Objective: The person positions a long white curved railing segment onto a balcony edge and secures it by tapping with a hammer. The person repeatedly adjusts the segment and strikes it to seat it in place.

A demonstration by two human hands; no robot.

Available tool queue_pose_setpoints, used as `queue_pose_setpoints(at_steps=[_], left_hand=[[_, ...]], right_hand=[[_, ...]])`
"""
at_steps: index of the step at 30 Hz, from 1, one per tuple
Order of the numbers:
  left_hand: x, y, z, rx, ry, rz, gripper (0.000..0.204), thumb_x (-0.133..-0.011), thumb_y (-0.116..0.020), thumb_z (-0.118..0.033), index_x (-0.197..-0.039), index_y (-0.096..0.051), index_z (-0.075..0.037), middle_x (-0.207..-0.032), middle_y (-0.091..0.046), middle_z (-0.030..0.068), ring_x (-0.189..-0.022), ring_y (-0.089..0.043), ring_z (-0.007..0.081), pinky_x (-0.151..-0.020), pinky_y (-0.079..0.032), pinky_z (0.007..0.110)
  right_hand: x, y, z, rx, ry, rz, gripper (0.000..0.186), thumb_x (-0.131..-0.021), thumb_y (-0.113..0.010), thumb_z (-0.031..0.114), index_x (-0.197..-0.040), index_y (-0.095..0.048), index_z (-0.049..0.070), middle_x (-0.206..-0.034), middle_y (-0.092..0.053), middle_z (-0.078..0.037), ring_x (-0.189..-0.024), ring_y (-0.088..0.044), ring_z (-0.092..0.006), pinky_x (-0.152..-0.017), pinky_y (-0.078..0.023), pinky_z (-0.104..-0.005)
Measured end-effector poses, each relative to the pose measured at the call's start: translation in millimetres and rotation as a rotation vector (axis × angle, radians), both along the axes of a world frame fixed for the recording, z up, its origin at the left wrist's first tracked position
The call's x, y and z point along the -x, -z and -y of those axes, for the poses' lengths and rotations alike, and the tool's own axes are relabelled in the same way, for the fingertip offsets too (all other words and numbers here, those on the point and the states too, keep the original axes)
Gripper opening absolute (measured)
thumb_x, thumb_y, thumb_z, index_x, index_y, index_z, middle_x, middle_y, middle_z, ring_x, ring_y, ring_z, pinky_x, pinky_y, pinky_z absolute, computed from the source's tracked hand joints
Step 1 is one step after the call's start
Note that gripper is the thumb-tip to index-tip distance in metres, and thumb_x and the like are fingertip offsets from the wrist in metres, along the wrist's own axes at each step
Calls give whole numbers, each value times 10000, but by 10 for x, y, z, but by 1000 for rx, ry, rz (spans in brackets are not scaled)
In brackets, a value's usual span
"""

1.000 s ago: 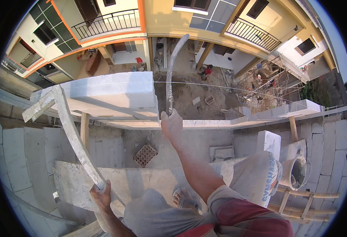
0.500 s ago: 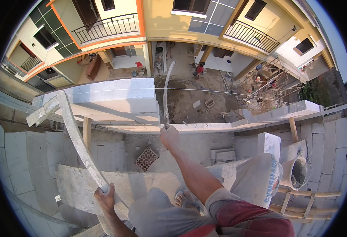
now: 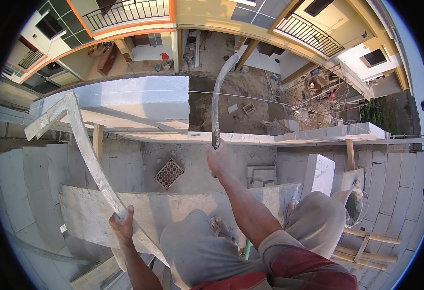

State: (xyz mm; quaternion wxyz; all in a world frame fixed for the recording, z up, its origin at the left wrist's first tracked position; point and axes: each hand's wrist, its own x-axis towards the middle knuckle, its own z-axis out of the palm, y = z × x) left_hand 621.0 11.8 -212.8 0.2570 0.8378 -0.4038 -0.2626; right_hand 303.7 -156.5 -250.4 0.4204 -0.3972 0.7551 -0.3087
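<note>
My left hand (image 3: 121,227) is closed round the long leg of an L-shaped wooden square (image 3: 92,159). Its short arm points to the lower left at the upper end, near the block wall (image 3: 139,104). In my right hand (image 3: 215,159) is the dark grip of a long, curved grey blade-like tool (image 3: 216,96), whose exact kind I cannot make out. It stands up past the end of the raised wall section, over the lower course of blocks. Both my feet are partly visible on a plank platform (image 3: 91,200) beneath me.
A white block (image 3: 319,174) stands on the platform by my right knee, next to a mortar-stained bucket (image 3: 354,208). A string line (image 3: 250,98) runs along the wall. Below lie a patterned vent block (image 3: 169,174) and a wooden ladder (image 3: 366,244). Beyond the wall the ground drops away.
My view has tipped downward, so the buildings sit higher. The right hand has moved slightly right, and the curved tool now leans more to the right. My left hand still grips the square.
</note>
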Motion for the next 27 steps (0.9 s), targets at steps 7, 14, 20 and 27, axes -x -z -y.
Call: queue_pose_setpoints(at_steps=[7,14,20,27], left_hand=[[134,190,-1,106,15,52,383,-799,-765,-268,-663,-591,46,-559,-548,99,-506,-491,212,-515,-406,376],[0,329,-92,118,275,286,331,-815,-741,-253,-681,-586,7,-621,-503,149,-564,-495,331,-566,-398,437],[-24,459,-161,138,129,256,389,-791,-770,-308,-701,-591,25,-654,-522,141,-643,-527,305,-647,-427,433],[30,387,-125,126,68,150,429,-772,-786,-341,-693,-582,28,-605,-507,111,-577,-484,263,-607,-433,426]], right_hand=[[-59,-117,356,133,-18,123,315,-871,-565,239,-1007,-559,-46,-848,-640,-235,-837,-637,-378,-787,-471,-453],[-428,755,335,-149,-150,-40,390,-835,-551,221,-1103,-608,-56,-984,-652,-304,-979,-639,-428,-864,-485,-466],[-156,656,345,-57,-170,30,401,-847,-545,187,-1160,-574,-61,-1028,-652,-305,-1036,-626,-424,-900,-473,-470],[-222,654,570,141,16,264,408,-834,-555,195,-1129,-587,-86,-995,-651,-318,-991,-642,-425,-855,-494,-447]])
